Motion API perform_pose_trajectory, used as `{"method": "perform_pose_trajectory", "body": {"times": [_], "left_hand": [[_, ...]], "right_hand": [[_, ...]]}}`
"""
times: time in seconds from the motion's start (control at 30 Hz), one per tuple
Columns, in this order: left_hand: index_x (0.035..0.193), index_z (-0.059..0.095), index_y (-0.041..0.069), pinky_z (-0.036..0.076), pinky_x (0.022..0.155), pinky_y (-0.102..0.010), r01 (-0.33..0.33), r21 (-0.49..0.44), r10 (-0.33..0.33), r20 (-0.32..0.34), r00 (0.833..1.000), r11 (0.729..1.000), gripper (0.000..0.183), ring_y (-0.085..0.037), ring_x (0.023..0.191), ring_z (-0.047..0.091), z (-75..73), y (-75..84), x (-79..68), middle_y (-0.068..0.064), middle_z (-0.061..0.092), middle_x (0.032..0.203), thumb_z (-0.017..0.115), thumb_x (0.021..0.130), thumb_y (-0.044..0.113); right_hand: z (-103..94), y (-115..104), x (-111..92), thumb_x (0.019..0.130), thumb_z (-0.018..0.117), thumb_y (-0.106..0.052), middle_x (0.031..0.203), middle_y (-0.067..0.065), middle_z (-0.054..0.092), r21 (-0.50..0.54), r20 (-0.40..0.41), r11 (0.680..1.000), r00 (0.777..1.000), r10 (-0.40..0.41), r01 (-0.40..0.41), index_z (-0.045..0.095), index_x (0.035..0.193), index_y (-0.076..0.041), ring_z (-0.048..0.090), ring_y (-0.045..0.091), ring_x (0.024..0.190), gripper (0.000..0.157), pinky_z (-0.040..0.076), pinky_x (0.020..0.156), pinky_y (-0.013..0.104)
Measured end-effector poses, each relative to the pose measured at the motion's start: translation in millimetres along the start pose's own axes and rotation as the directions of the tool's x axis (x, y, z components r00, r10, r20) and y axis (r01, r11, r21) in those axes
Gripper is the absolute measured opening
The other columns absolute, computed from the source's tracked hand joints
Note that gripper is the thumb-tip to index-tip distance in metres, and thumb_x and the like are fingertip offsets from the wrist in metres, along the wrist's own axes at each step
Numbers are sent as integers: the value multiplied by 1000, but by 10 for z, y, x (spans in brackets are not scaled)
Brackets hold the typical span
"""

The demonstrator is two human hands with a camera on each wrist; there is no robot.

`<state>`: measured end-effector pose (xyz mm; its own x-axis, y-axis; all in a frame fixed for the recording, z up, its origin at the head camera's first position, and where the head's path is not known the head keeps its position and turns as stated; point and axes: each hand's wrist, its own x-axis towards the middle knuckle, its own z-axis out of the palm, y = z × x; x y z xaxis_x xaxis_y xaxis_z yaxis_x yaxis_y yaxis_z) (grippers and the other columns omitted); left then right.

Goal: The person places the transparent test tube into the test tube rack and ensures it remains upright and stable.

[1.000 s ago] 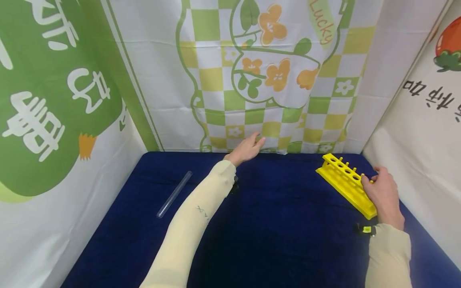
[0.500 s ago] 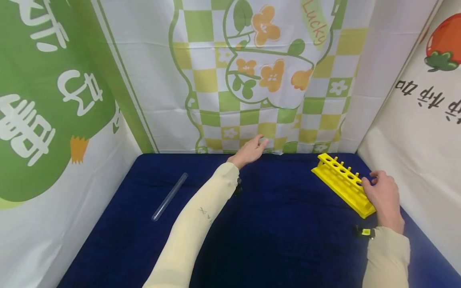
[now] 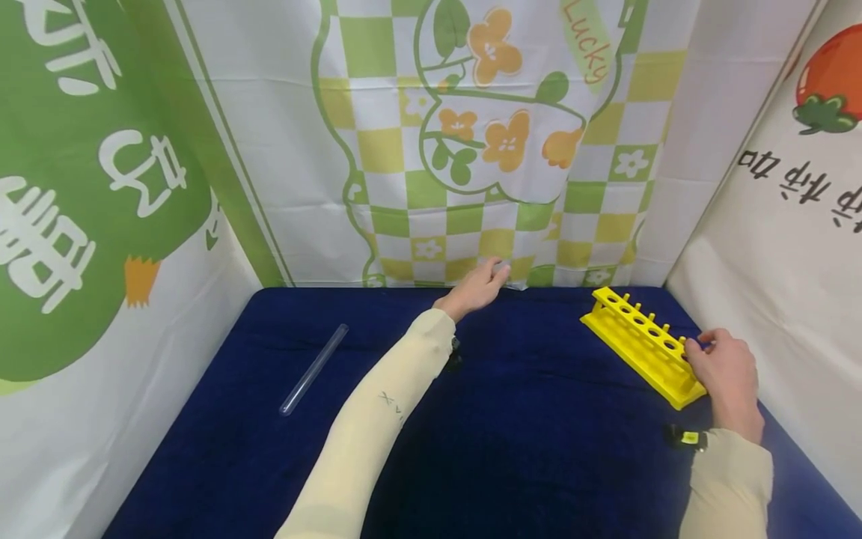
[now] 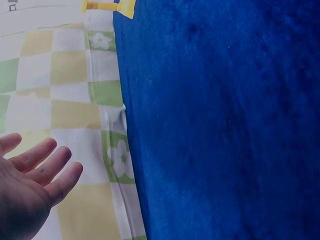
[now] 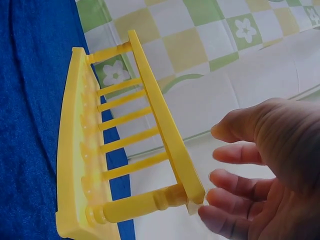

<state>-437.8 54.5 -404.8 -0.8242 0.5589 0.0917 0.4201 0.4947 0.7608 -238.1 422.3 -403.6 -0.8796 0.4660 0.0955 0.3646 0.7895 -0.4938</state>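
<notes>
Upright on the right side of the blue-covered bench (image 3: 525,427), a yellow rack (image 3: 643,355), base down, holes facing up. Long axis slanting across the bench, from a far end lying more to the left to a near end lying more to the right, beside the right hand (image 3: 729,374). Round holes in a row along the top plate; slim pegs upright along the side toward the white wall cloth (image 3: 747,239). Right hand at the near end, fingers loosely bent, holding nothing; in the right wrist view, fingertips very close to the top plate's corner, contact impossible to tell. Left hand (image 3: 474,288) stretched out to the bench's far edge, before the checkered cloth (image 3: 465,239), fingers spread, palm bare in the left wrist view. Left of the cream left sleeve (image 3: 370,427), a clear tube (image 3: 313,370) flat on the bench, slanting the opposite way: near end leftward, far end rightward. Mouth end too faint to tell. Black band (image 3: 688,437) with a yellow tag at the right wrist.
</notes>
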Motion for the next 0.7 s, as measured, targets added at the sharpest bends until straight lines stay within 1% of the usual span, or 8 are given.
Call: {"method": "perform_pose_trajectory", "body": {"times": [0.17, 0.37, 0.53, 0.7], "left_hand": [[158, 15, 17, 38, 112, -48, 12, -17, -11, 18, 1000, 1000, 72, -27, 142, 40, 53, 12, 21, -10, 37, 157, 23, 101, 61], [158, 17, 16, 40, 110, -47, -2, -15, 2, 1, 1000, 1000, 71, -26, 139, 44, 107, 32, 46, -12, 41, 153, 24, 102, 60], [158, 17, 19, 42, 108, -47, -3, -38, 3, 10, 1000, 999, 72, -26, 137, 46, 152, 46, 32, -12, 42, 152, 24, 101, 62], [158, 17, 23, 42, 108, -46, 1, -51, 0, 20, 1000, 999, 70, -25, 138, 45, 201, 94, 19, -10, 40, 154, 24, 100, 63]], "right_hand": [[-2, -1, 8, 97, 43, -35, 112, 34, 55, -24, 39, 998, 998, 55, -54, 47, 125, 12, 55, 42, 89, 55, 47, 67, 44], [-24, 21, 19, 99, 41, -38, 115, 34, 53, -25, 72, 994, 992, 104, -102, 46, 128, 11, 52, 41, 89, 57, 46, 67, 44], [-31, 67, 25, 100, 41, -38, 109, 31, 55, -22, 79, 995, 992, 98, -96, 49, 122, 11, 52, 39, 87, 54, 44, 66, 40], [-32, 105, 22, 100, 42, -39, 109, 30, 55, -5, 115, 995, 989, 95, -95, 49, 121, 11, 51, 38, 88, 54, 44, 68, 40]]}}
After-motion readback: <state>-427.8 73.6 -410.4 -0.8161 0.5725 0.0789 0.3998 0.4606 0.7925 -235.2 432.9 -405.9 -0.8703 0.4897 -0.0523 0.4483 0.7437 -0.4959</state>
